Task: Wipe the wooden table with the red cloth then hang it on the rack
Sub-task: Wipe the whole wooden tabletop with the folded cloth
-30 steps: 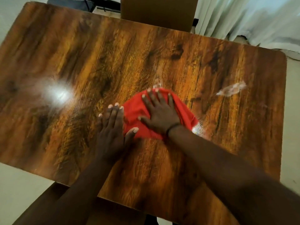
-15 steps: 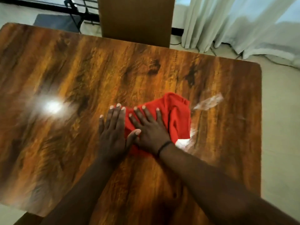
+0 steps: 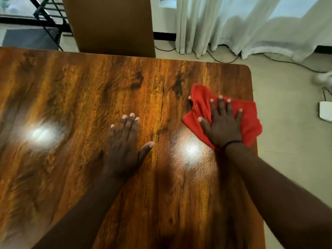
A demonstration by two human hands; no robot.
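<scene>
The red cloth [image 3: 250, 119] lies crumpled at the right edge of the wooden table [image 3: 71, 105], part of it hanging over the edge. My right hand [image 3: 221, 123] presses flat on the cloth with fingers spread. My left hand [image 3: 126, 142] rests flat on the bare tabletop near the middle, fingers straight, apart from the cloth. A black metal rack [image 3: 48, 17] stands on the floor beyond the table's far left corner, only partly in view.
A brown chair back [image 3: 111, 24] stands against the table's far edge. White curtains [image 3: 251, 24] hang behind, with cables [image 3: 224, 59] on the floor below. A white object [image 3: 325, 113] lies on the floor to the right. Two light glares show on the tabletop.
My right hand has slid the cloth from the table's middle to its right edge. The left hand stayed on the table and is now apart from the cloth. The clear scrap seen earlier is gone from view.
</scene>
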